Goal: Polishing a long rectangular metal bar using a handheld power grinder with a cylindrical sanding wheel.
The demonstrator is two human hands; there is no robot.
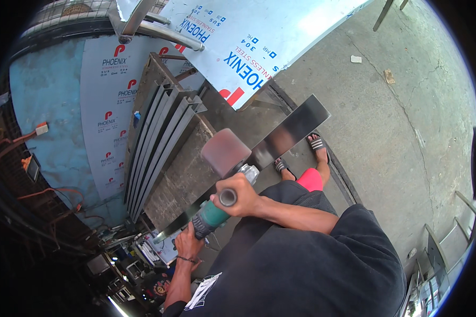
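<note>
one left hand (188,243), one right hand (241,195), both wrapped around one green sander (211,215) with one drum (226,152)

Printed lettering (243,68) on pale sheets (314,26)

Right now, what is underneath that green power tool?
A shiny metal strip shows on both sides of the green power tool, apparently running beneath it. The tool and the right hand cover the middle, so whether the reddish drum touches it can't be told.

Bright floor (391,137) — murky lower left — blurred drum (225,152).
</note>
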